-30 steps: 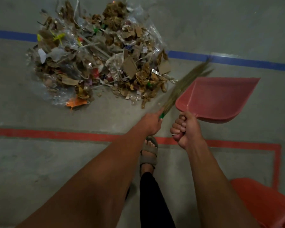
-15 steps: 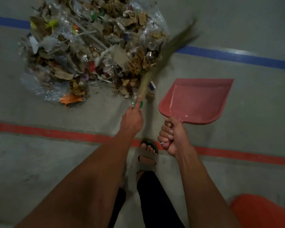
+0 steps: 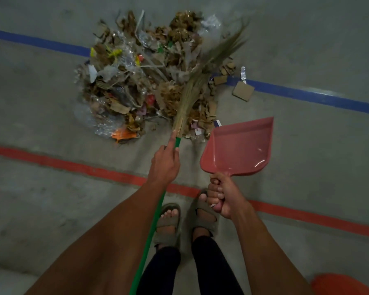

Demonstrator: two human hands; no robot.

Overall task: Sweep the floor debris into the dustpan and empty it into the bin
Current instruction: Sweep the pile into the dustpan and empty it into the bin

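My left hand [image 3: 165, 161] grips the green handle of the broom [image 3: 192, 90], index finger extended along it toward the bristles. The bristles lie across the right part of the debris [image 3: 145, 81], their tips blurred beyond its far edge. My right hand [image 3: 221, 198] is curled around the handle of the dustpan [image 3: 239, 147], which is held just right of the broom, open edge facing the pile's near right corner. The pile straddles the blue line [image 3: 307, 95]; the red line [image 3: 73, 167] runs before my sandals [image 3: 168, 222]. An orange object [image 3: 339, 286] shows at lower right; I cannot tell what it is.
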